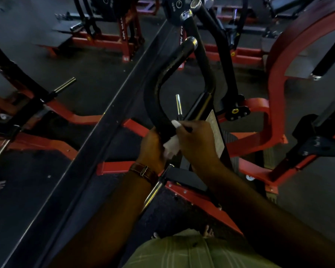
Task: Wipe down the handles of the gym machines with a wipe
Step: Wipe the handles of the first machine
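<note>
Dim gym floor (97, 80) with red-framed machines spreads out all around, but the work sits at one curved black handle (159, 89) of the nearest machine. A white wipe (171, 145) is wrapped around the low end of that handle, pinched between both hands. The right hand (196, 141) curls its fingers over the wipe from the right, and the left hand (151, 147), with a brown watch strap (143, 171) at its wrist, grips the handle and wipe from the left. Above the fingers the handle bends away to a chrome cap (191, 41); whether that stretch is already clean cannot be told. A second black handle (203, 60) runs just right of the fingers and beyond them, with no wipe on it. Judging from this, the job is in its early or middle part: one handle is under the wipe, and the neighbouring handle and the machines further off probably remain.
</note>
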Demonstrator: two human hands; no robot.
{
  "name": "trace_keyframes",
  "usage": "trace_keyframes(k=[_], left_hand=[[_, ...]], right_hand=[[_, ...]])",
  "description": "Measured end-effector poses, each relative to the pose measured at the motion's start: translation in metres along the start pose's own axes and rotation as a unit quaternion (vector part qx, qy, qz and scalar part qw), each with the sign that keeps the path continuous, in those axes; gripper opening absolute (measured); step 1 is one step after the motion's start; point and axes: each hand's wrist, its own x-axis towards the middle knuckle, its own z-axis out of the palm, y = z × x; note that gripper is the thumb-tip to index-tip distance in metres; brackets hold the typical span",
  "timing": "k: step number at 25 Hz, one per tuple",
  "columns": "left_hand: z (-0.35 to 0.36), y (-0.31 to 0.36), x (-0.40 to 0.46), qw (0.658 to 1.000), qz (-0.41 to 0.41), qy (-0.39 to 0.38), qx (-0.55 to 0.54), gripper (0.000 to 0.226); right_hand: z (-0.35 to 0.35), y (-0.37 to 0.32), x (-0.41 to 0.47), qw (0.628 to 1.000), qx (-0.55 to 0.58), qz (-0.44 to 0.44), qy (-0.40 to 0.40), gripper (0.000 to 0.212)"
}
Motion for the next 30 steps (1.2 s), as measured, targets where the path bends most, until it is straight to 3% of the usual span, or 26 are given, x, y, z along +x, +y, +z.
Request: trace_keyframes(k=[1, 2, 3, 5, 6, 7, 9, 11, 12, 13, 14, 15, 17, 18, 19, 22, 25, 27, 29, 30], left_hand=[[0.001, 0.002, -0.005, 1.0, 0.007, -0.016, 0.015, 0.031], [0.003, 0.001, -0.008, 0.998, 0.021, -0.008, 0.053, 0.037], [0.003, 0.002, -0.008, 0.998, 0.022, -0.002, 0.063, 0.034], [0.003, 0.003, -0.002, 0.998, 0.03, 0.018, 0.053, 0.012], [0.004, 0.001, 0.001, 0.999, 0.022, 0.029, 0.033, 0.016], [0.005, 0.002, 0.0, 0.999, 0.01, 0.032, 0.003, 0.019], [0.005, 0.003, -0.003, 1.0, 0.009, 0.018, -0.009, 0.015], [0.004, 0.004, -0.009, 1.0, 0.009, 0.001, 0.004, 0.01], [0.004, 0.002, -0.01, 1.0, 0.015, -0.008, 0.012, 0.017], [0.004, 0.001, -0.011, 1.0, 0.024, -0.002, 0.014, 0.021], [0.002, -0.001, -0.009, 0.999, 0.032, 0.003, 0.017, 0.02], [0.002, 0.0, -0.01, 0.999, 0.028, 0.013, 0.015, 0.016], [0.005, 0.004, -0.011, 1.0, 0.0, 0.004, -0.018, 0.013], [0.004, 0.001, -0.007, 1.0, -0.003, -0.001, -0.02, 0.015], [0.005, 0.001, -0.007, 1.0, -0.001, 0.005, -0.017, 0.016], [0.004, -0.002, -0.007, 0.999, -0.001, 0.008, -0.051, 0.017], [0.004, -0.008, -0.008, 0.998, -0.002, 0.01, -0.069, 0.019], [0.004, -0.013, -0.008, 0.997, -0.009, 0.003, -0.071, 0.021], [0.004, -0.017, -0.006, 0.996, -0.017, 0.008, -0.092, 0.026], [0.005, -0.021, -0.005, 0.994, -0.018, 0.014, -0.103, 0.027]], right_hand=[[-0.002, -0.003, 0.0, 0.998, 0.058, 0.028, -0.003, 0.04], [-0.003, 0.0, 0.0, 0.999, 0.051, -0.001, -0.004, 0.042], [-0.007, 0.006, 0.001, 0.997, -0.029, -0.077, -0.008, 0.037], [-0.01, 0.024, 0.001, 0.937, -0.271, -0.219, -0.024, 0.019], [-0.01, 0.032, 0.005, 0.902, -0.345, -0.258, -0.032, 0.021], [-0.008, 0.035, 0.008, 0.891, -0.365, -0.27, -0.026, 0.021], [-0.006, 0.021, 0.013, 0.94, -0.267, -0.209, -0.034, 0.023], [-0.004, 0.001, 0.017, 0.996, -0.065, -0.036, -0.053, 0.032], [-0.004, -0.005, 0.018, 0.997, 0.034, 0.042, -0.061, 0.031], [-0.006, -0.006, 0.015, 0.994, 0.08, 0.05, -0.056, 0.03], [-0.008, -0.001, 0.011, 0.998, 0.041, -0.017, -0.042, 0.029], [-0.009, 0.009, 0.007, 0.989, -0.068, -0.126, -0.018, 0.026], [-0.014, 0.036, 0.004, 0.918, -0.284, -0.277, 0.012, 0.017], [-0.014, 0.043, 0.004, 0.897, -0.337, -0.287, 0.016, 0.024], [-0.012, 0.047, 0.003, 0.9, -0.337, -0.276, 0.022, 0.028], [-0.004, 0.028, 0.0, 0.959, -0.179, -0.215, 0.035, 0.017], [-0.015, 0.015, 0.018, 0.993, -0.04, -0.098, -0.047, 0.015], [-0.026, 0.024, 0.034, 0.96, -0.148, -0.23, -0.058, 0.021], [-0.029, 0.038, 0.05, 0.857, -0.341, -0.381, -0.068, 0.027], [-0.029, 0.04, 0.058, 0.823, -0.401, -0.393, -0.081, 0.025]])
